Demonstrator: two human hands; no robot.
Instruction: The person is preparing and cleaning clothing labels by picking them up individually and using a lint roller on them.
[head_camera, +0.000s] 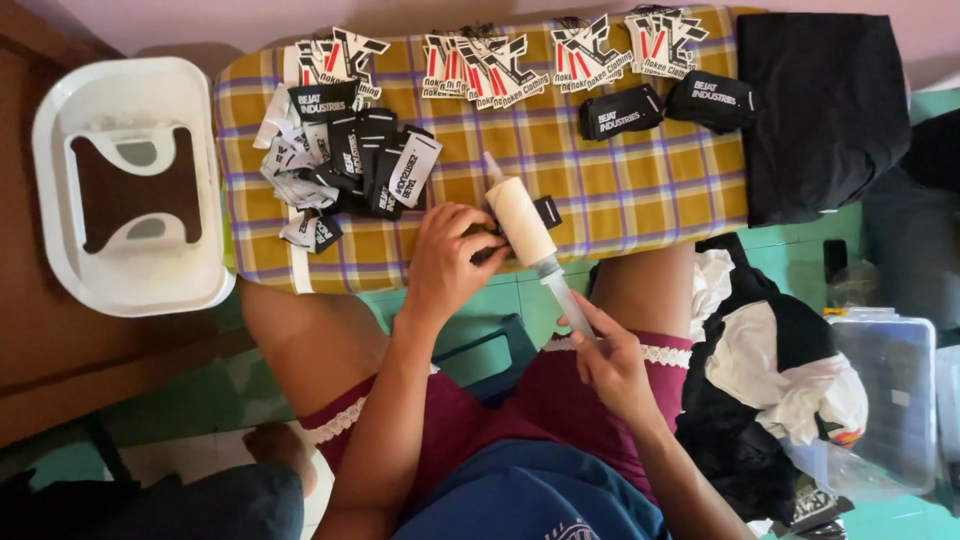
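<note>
Fingers (470, 235) of the left hand (445, 262) are curled in tight, pinching a small black label (545, 211) right against the side of a cream lint roller (520, 220), and that roller sits at the near edge of the worktop (640, 180), tilted, its head up toward the cloth and its clear handle (560, 290) running down toward the lap. Down there the right hand (612, 362) has the handle's lower end gripped, thumb and fingers pressed together around it, just above the maroon shorts (560, 400). Over the worktop lies a yellow and purple checked cloth, and it is busy: a loose heap of black and white labels (350, 165) sits on the left side, close to the left hand, while a row of red, black and white hang tags (500, 62) lines the far edge. Two black folded tags (665, 105) lie side by side toward the right, well apart from the roller. Beyond them, a folded black garment (825, 110) covers the worktop's right end. Off to the left, a white plastic stool (130, 185) stands on the brown floor just beside the worktop. To the right of the knees, a pile of black and white clothes (770, 380) leans against a clear plastic box (890, 400).
</note>
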